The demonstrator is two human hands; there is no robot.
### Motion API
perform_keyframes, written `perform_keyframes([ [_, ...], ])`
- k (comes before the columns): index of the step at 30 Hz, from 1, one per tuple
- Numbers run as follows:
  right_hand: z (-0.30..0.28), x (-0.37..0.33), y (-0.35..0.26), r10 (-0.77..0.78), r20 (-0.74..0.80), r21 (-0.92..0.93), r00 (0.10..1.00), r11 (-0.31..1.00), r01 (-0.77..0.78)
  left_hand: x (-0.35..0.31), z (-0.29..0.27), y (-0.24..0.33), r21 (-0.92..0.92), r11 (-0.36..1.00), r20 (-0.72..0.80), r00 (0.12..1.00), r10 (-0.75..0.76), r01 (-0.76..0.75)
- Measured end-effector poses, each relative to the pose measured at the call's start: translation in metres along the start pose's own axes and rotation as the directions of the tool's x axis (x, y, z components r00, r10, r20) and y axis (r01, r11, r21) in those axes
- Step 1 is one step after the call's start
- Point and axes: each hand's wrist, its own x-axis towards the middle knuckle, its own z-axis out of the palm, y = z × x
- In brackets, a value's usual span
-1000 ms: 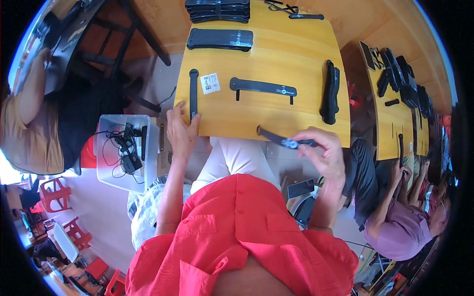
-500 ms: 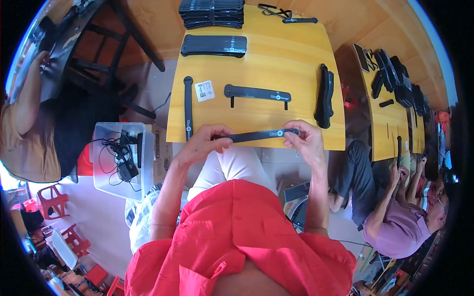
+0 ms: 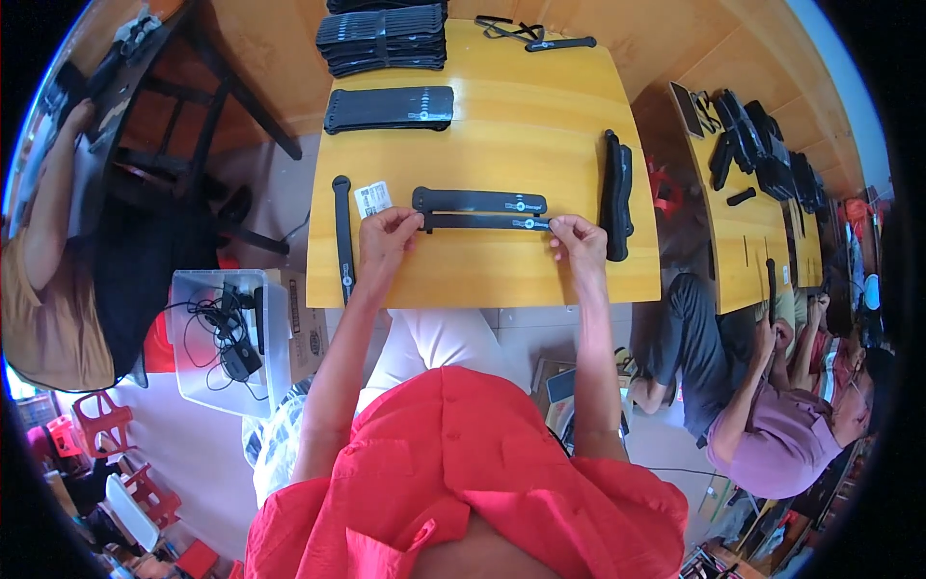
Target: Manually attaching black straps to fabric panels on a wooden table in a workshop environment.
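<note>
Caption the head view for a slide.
Both hands, left hand and right hand, hold a black strap over a yellow table.

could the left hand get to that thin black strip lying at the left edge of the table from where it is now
Probably yes. The left hand grips one end of a narrow black strap, and the thin black strip lies just beside it on the yellow table, with only a small white tag nearby. It would have to let go first.

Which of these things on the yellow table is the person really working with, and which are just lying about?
In hand:
- thin black strap, held at its ends by left hand and right hand
- wider black strap right beside it

Lying about:
- flat black band
- stack of black bands
- upright strap
- white tag
- black piece
</note>
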Motion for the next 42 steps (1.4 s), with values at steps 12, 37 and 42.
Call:
perform_keyframes([
  [12, 0.002, 0.024, 0.007, -0.074, -0.004, -0.129, 0.997, 0.989, 0.073, 0.016, 0.01, -0.015, 0.185, 0.954, -0.154, 0.951, 0.267, -0.238],
  [37, 0.094, -0.008, -0.001, -0.654, 0.101, -0.527, 0.75, 0.604, 0.598, -0.003, 0.053, -0.009, 0.723, 0.429, 0.273, 0.794, 0.543, -0.542],
  [42, 0.081, -0.005, 0.012, -0.549, 0.053, -0.415, 0.834, 0.748, 0.519, -0.01, 0.061, -0.017, 0.827, 0.176, 0.409, 0.787, 0.462, -0.534],
])
